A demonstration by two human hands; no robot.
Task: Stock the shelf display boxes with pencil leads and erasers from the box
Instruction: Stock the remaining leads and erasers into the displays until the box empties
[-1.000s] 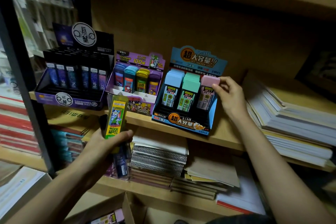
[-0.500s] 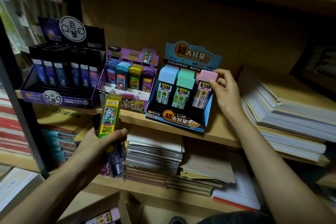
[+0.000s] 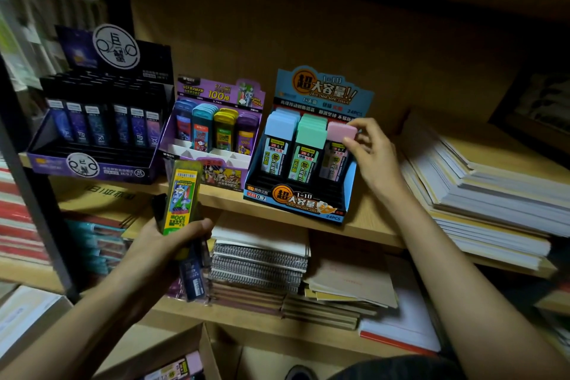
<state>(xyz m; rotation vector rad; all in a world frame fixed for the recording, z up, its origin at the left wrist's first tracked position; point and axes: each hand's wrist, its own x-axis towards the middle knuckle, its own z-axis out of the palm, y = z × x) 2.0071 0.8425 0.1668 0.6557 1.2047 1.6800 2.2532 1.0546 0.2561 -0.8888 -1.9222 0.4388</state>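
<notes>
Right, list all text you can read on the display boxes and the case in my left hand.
"超大容量!!", "1=10", "24PCS", "2B 0.7": blue cardboard display box.
"ULTRAMAN", "100根": purple cardboard display box.
"48 PCS": black and purple cardboard display box.
"100", upside down: yellow plastic lead case in the left hand.
Pink-capped lead case in the right hand: label too blurred.
Finer print: unreadable.

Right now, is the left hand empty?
No, the left hand grips a yellow case with darker cases under it.
</notes>
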